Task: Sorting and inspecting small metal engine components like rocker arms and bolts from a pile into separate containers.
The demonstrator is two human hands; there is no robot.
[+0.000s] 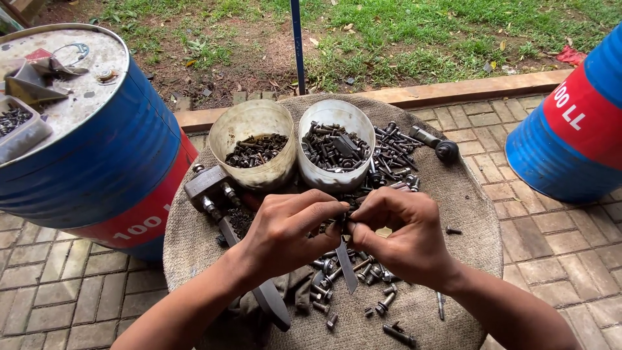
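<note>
Nearest the camera, loose bolts (382,303) lie scattered on the sacking-covered table (466,214), with a flat metal blade (346,266) pointing down among them. Just above these, the two hands meet at the middle of the table. The left hand (285,230) and the right hand (402,230) are both closed in a pinch, fingertips almost touching, gripping a small dark fastener (345,220) between them; it is too small and too hidden by the fingers to tell whether it is a bolt or a nut.

Left of the left hand a long metal tool (214,191) with a blocky head lies slantwise, its shaft running under the wrist.

Beyond the hands stand two round plastic tubs side by side, touching: the left tub (253,123) holds small dark pieces, the right tub (335,113) larger bolts. Right of them lies a heap (395,152) of bolts, with a short socket piece (435,144) beside it.

A blue and red drum (97,168) stands far left, with a small tray (23,129) of screws on top. Another drum (570,129) stands far right. Behind is grass (421,32).
</note>
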